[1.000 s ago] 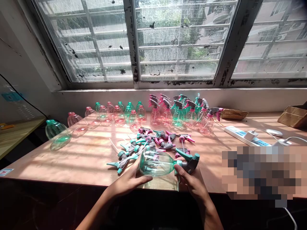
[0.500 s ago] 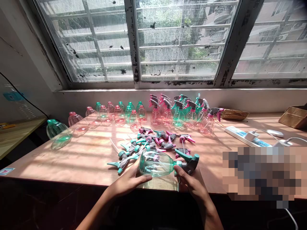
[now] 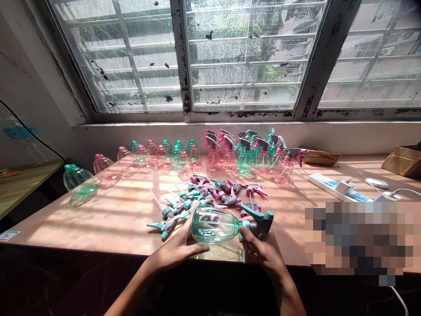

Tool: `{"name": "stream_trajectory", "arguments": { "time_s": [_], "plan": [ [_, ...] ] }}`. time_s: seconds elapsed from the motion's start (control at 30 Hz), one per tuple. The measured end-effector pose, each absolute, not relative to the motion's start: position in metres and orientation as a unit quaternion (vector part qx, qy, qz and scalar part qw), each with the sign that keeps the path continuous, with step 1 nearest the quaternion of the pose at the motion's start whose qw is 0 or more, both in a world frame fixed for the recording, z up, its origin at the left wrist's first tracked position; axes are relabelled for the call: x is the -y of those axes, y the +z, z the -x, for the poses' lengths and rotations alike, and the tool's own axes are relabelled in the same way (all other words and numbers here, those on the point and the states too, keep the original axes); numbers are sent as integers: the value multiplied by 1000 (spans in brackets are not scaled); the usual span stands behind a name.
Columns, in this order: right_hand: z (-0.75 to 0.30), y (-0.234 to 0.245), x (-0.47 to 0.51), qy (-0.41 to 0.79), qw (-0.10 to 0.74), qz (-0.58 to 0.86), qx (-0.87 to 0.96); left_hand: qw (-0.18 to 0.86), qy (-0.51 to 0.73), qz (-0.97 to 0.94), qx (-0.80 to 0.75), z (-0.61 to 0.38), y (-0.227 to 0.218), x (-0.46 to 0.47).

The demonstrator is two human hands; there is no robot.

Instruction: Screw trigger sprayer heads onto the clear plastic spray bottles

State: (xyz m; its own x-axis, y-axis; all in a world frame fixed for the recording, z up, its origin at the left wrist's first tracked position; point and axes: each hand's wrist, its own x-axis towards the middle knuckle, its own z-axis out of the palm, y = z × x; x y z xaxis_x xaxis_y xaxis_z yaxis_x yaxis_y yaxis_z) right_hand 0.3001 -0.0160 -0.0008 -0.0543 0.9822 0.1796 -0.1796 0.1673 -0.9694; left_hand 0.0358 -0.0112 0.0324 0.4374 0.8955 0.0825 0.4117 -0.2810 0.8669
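A clear green spray bottle (image 3: 215,224) lies sideways in the air above the table's front edge, its base to the left. My left hand (image 3: 179,245) cups the base end, with the thumb along the underside. At the neck, my right hand (image 3: 258,245) grips the collar of the green and grey trigger sprayer (image 3: 261,221), which sits on the bottle's mouth. A dip tube shows faintly inside the bottle. Just behind lies a pile of loose trigger sprayers (image 3: 226,193), some green and grey, others pink and grey. Some right-hand fingers are hidden.
Open-topped green and pink bottles (image 3: 163,159) stand at the back left. Bottles with sprayers fitted (image 3: 230,158) stand at the back centre. To the right are a white power strip (image 3: 324,183), cables and brown paper packages (image 3: 320,157). A blurred patch covers the right front.
Almost nothing differs. Both hands keep hold of the spray bottle, which has shifted very slightly.
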Motion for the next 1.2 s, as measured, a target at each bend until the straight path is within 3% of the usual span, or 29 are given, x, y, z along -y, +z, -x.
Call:
{"name": "stream_trajectory", "arguments": {
  "time_s": [1.2],
  "plan": [
    [-302,-5,15,503,560,387,533,403,291,-750,-436,-34,30,9]
  ]
}}
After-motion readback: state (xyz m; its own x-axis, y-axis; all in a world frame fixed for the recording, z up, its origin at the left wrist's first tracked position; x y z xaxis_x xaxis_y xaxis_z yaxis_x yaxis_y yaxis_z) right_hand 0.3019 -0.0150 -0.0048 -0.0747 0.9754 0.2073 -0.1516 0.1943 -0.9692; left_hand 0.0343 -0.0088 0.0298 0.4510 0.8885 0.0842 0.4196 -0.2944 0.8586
